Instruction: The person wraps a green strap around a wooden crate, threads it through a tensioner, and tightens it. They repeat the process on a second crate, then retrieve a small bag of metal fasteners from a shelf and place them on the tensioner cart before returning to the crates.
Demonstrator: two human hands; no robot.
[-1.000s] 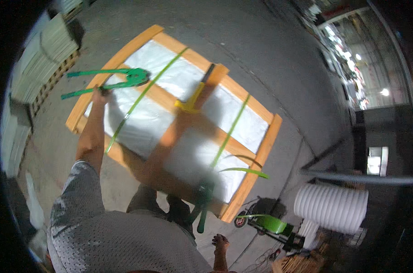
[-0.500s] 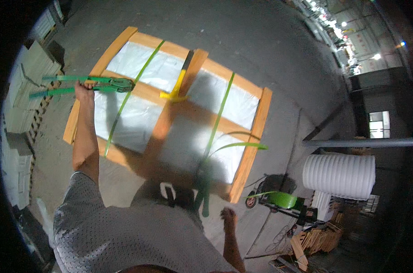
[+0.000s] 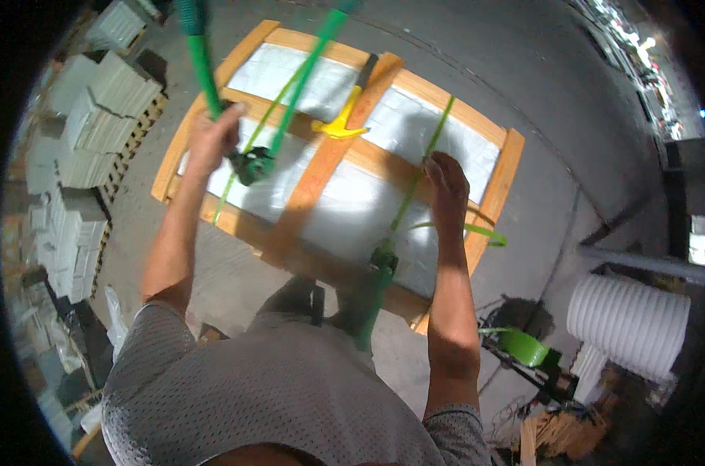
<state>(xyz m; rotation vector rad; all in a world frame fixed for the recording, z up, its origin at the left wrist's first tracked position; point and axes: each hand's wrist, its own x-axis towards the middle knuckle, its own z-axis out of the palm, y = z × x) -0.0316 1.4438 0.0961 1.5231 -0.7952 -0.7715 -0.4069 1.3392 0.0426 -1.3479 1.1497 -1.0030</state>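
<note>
My left hand point(image 3: 215, 138) is closed round one handle of a long-handled green strapping sealer point(image 3: 253, 165). Its two handles spread apart toward the far side, and its dark jaws hang over the crate's left part. My right hand point(image 3: 449, 186) has its fingertips pinched at the right green strap point(image 3: 412, 186). That strap runs across a wooden crate point(image 3: 321, 167) with white-wrapped panels. A second green tool point(image 3: 382, 262) with a dark head sits on the same strap at the near edge. On the middle slat lies a yellow-headed hammer point(image 3: 341, 126) with a black grip.
Pale slabs stacked on pallets point(image 3: 96, 147) line the left side. To the right stand a green strap coil on a cart point(image 3: 523, 347) and a big white foam roll point(image 3: 628, 322). A loose strap end point(image 3: 486, 233) sticks out past the crate's right edge.
My left hand has swung the sealer from pointing left to handles pointing away, jaws nearer me. My right hand has risen from beside the crate to the right strap. The view has shifted.
</note>
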